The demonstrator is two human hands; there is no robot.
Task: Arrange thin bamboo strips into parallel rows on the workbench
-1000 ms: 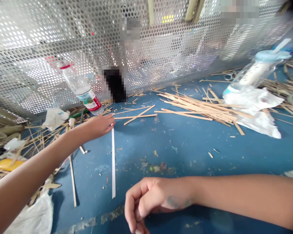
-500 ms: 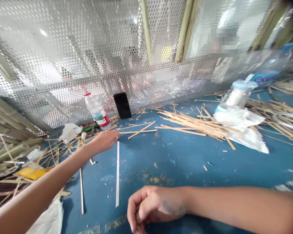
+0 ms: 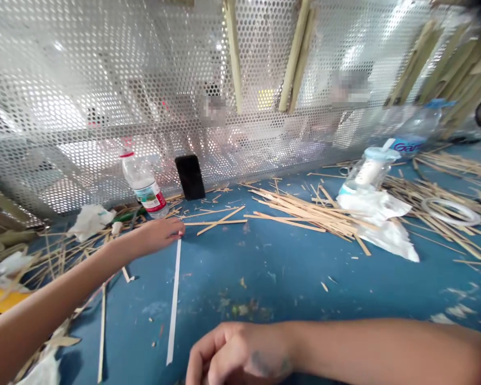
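Note:
My left hand (image 3: 157, 234) reaches forward over the blue table (image 3: 288, 278), fingers together, pinching the far end of a long thin white strip (image 3: 173, 302). The strip lies flat and runs back toward me. My right hand (image 3: 234, 361) rests at the near edge with its fingers curled under; what they hold, if anything, is hidden. A small clear water bottle with a red label (image 3: 143, 186) stands just beyond my left hand.
A perforated metal screen (image 3: 104, 96) walls off the back. A black phone (image 3: 189, 177) leans against it. Bamboo slivers (image 3: 304, 211) lie piled mid-table and at both sides. A jar with a blue lid (image 3: 366, 171), white tissue (image 3: 379, 222) and a tape ring (image 3: 451, 211) sit right.
My head tilted up, so more of the screen shows. My left hand stays on the strip's far end. My right hand has slid lower in view.

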